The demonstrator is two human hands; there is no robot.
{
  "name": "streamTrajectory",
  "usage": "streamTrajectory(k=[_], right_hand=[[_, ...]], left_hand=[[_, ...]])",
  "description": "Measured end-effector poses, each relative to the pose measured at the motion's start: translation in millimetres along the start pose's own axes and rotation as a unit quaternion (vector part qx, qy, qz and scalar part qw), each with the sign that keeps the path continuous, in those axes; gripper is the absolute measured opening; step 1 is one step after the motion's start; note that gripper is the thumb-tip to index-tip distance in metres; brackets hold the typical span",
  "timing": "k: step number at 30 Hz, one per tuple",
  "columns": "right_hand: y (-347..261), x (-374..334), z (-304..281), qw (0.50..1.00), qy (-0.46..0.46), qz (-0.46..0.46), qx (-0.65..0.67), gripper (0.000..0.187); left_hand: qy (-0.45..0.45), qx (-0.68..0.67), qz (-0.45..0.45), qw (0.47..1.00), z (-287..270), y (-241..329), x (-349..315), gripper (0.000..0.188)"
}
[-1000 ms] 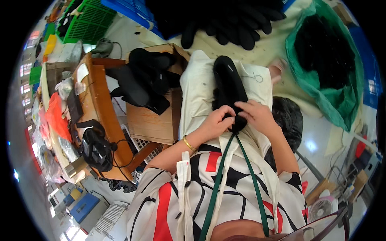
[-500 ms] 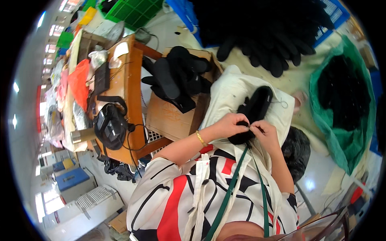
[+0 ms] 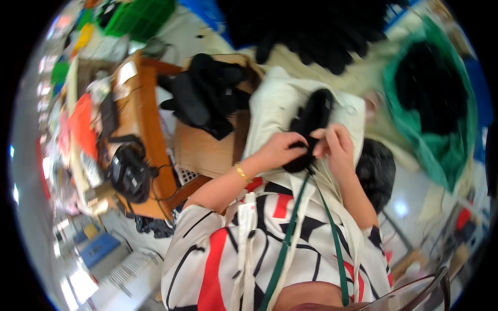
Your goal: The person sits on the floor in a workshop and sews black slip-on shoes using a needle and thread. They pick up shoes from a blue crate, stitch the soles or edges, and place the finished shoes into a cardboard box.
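Note:
A long black padded piece, shaped like a slipper (image 3: 317,108), lies on the pale cloth (image 3: 270,98) over my lap, pointing away from me. My left hand (image 3: 282,150), with a gold bracelet at its wrist, is closed on the near end of the slipper, thumb and fingertips pinched together. Just to its right, my right hand (image 3: 334,147) is raised at the slipper's edge with its fingers bent inward. Anything between those fingertips is too small and blurred to make out. Dark strands hang below the slipper's near end.
More black padded pieces (image 3: 197,98) are heaped on a cardboard box (image 3: 202,150) at left. Beside it stands a wooden table (image 3: 148,109) with a black machine (image 3: 129,171). Ahead is a filled blue crate (image 3: 205,18); a green sack (image 3: 461,155) and black bag (image 3: 376,176) are at right.
The view has shifted, so the surroundings sit further left and higher. My hands, which met at the fingertips, are now slightly apart, the right one lifted and turned.

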State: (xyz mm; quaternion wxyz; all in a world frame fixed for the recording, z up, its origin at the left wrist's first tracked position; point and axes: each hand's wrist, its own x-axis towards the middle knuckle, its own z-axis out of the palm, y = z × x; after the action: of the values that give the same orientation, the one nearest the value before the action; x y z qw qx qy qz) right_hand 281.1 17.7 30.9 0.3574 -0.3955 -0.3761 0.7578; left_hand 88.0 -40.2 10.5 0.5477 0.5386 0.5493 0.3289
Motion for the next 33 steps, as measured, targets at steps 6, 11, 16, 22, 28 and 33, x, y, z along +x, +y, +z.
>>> streamTrajectory(k=[6,11,16,22,28,33], right_hand=[[-29,-13,-46,0.985,0.035,0.026,0.167,0.015],[-71,-25,-111,0.94,0.072,-0.079,0.322,0.014],[-78,-39,-122,0.94,0.154,-0.078,0.294,0.013],[-59,-24,-107,0.943,0.243,-0.163,0.16,0.012],[0,-22,-32,0.991,0.019,0.059,-0.121,0.011],[33,-16,-11,0.921,-0.071,-0.001,-0.382,0.011]], left_hand=[[0.013,0.152,0.097,0.983,0,9,-9,0.017],[0.024,0.214,0.171,0.961,-3,-2,-18,0.036],[0.045,0.216,0.202,0.954,-2,-11,-22,0.043],[0.059,0.234,0.214,0.947,1,-15,-24,0.045],[0.082,0.294,0.272,0.913,3,-19,-27,0.039],[0.087,0.302,0.293,0.903,4,-24,-32,0.043]])
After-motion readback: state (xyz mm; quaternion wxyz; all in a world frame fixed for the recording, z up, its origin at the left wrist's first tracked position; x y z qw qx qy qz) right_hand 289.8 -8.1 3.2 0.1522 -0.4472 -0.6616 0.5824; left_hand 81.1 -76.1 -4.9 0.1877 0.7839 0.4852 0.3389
